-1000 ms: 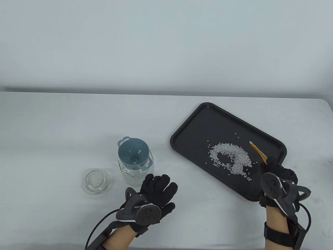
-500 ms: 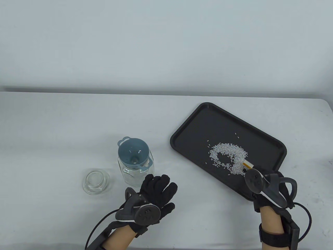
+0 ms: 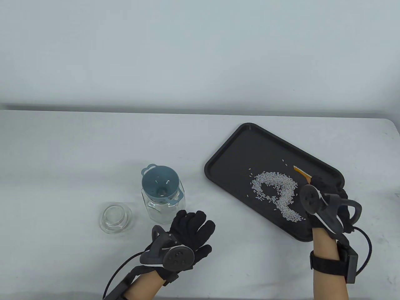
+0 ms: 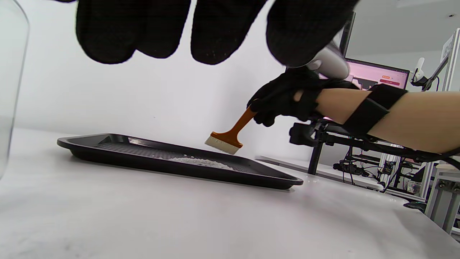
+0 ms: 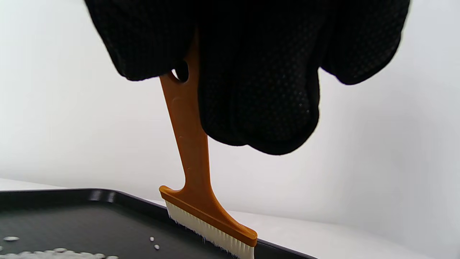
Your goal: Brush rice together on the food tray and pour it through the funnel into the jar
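Note:
A black food tray [image 3: 228, 150] lies at an angle on the right of the table, with white rice [image 3: 275, 190] in a loop-shaped heap on it. My right hand [image 3: 325, 193] grips the handle of an orange brush [image 3: 301, 172] with white bristles [image 5: 212, 232]. The brush hangs just above the tray, beside the rice [image 4: 201, 162]. A glass jar [image 3: 162, 200] with a blue-grey funnel [image 3: 161, 184] in its mouth stands left of the tray. My left hand [image 3: 193, 225] rests open on the table beside the jar, holding nothing.
A glass lid [image 3: 115, 217] lies left of the jar. The table's right edge runs near the tray. In the left wrist view a monitor [image 4: 377, 77] and stands sit beyond the table.
My right hand swept the brush toward me through the rice, then lifted it back to the far right side. The rice's lower tail now stretches nearer the tray's front edge. My left hand barely moved.

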Motion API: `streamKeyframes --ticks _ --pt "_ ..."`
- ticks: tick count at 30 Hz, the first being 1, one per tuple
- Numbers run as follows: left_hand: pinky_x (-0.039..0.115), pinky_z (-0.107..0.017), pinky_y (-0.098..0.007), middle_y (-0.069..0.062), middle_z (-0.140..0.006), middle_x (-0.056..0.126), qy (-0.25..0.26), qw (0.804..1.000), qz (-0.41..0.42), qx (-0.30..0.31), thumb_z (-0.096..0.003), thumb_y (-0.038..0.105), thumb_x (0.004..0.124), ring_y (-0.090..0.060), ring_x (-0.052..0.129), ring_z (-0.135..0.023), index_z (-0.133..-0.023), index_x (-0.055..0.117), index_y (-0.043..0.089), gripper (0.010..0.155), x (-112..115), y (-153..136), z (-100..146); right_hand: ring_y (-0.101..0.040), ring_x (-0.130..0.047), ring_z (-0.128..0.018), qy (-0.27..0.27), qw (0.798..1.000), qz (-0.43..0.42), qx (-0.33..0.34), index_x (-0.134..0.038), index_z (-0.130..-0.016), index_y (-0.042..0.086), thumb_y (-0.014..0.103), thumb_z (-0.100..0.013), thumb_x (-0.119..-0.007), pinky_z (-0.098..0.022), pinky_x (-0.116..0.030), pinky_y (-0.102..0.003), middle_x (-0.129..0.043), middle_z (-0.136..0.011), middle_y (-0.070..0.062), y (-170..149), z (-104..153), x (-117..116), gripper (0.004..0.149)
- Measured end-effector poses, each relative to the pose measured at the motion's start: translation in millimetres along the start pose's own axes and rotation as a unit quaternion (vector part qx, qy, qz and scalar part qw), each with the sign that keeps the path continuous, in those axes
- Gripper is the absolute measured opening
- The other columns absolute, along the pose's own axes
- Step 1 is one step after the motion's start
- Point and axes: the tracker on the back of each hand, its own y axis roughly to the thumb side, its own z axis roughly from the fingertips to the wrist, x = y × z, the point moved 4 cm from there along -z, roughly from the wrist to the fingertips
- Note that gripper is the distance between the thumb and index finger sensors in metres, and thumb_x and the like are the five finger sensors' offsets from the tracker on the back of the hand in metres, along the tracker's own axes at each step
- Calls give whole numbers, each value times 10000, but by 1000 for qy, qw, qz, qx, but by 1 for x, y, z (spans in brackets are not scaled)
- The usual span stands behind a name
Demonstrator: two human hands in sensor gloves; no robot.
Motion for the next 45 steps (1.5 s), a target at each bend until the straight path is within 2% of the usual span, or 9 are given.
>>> streamKeyframes --ticks 4,6,11,26,28,31,34,39,45 --pt "410 -657 -802 -389 -1075 564 -2 1000 6 2 -538 422 673 -676 657 -892 -1102 584 44 686 1 1 -1 -205 -1083 -453 23 999 38 4 -837 -809 95 365 -452 -754 -487 -774 -480 -1004 -670 -50 19 -22 -35 456" --pt "411 -657 -802 -388 -1075 565 -2 1000 8 3 -537 423 673 -674 661 -892 -1102 585 47 684 1 1 -1 -210 -1076 -480 71 997 19 21 -825 -823 110 363 -451 -750 -503 -762 -483 -989 -701 -54 33 -31 -53 456" --pt "410 -655 -803 -392 -1073 565 -12 1000 16 1 -538 417 672 -677 659 -889 -1102 585 40 684 4 -1 -2 -251 -1039 -551 124 991 14 56 -785 -848 77 335 -459 -721 -522 -727 -516 -941 -747 -101 52 -31 -61 471" --pt "416 -655 -801 -393 -1071 570 -17 1000 9 1 -537 419 672 -675 663 -890 -1100 588 44 682 5 3 -2 -267 -1031 -561 252 947 114 166 -805 -851 101 279 -467 -738 -537 -713 -538 -958 -737 -75 35 63 20 428" --pt "416 -654 -802 -393 -1072 570 -15 1000 9 1 -537 419 672 -677 661 -891 -1101 588 45 681 5 2 -2 -261 -1045 -542 243 948 118 167 -827 -837 110 287 -459 -748 -529 -723 -536 -975 -721 -66 35 63 31 425" --pt "415 -654 -802 -388 -1074 569 -15 1000 11 1 -537 419 672 -677 662 -890 -1100 588 42 683 5 2 -2 -248 -1045 -535 167 970 111 140 -835 -830 122 293 -454 -748 -531 -722 -535 -977 -714 -53 37 46 51 423" --pt "415 -654 -802 -393 -1071 570 -16 1000 12 1 -538 418 672 -678 664 -888 -1101 588 42 683 4 1 -2 -256 -1045 -526 102 983 74 134 -829 -834 110 291 -456 -751 -526 -720 -538 -973 -717 -62 51 29 54 426" --pt "416 -653 -803 -392 -1071 571 -11 1000 16 0 -537 419 672 -677 663 -889 -1100 589 43 682 2 -1 -1 -244 -1042 -550 5 984 66 164 -816 -837 136 306 -447 -751 -536 -721 -526 -966 -730 -38 103 5 30 431" --pt "417 -654 -802 -393 -1071 570 -6 1000 29 -4 -538 419 672 -677 662 -889 -1100 589 42 682 0 -4 1 -274 -1005 -626 39 980 65 183 -779 -855 185 294 -445 -734 -581 -646 -569 -930 -775 -12 141 -2 -12 426"
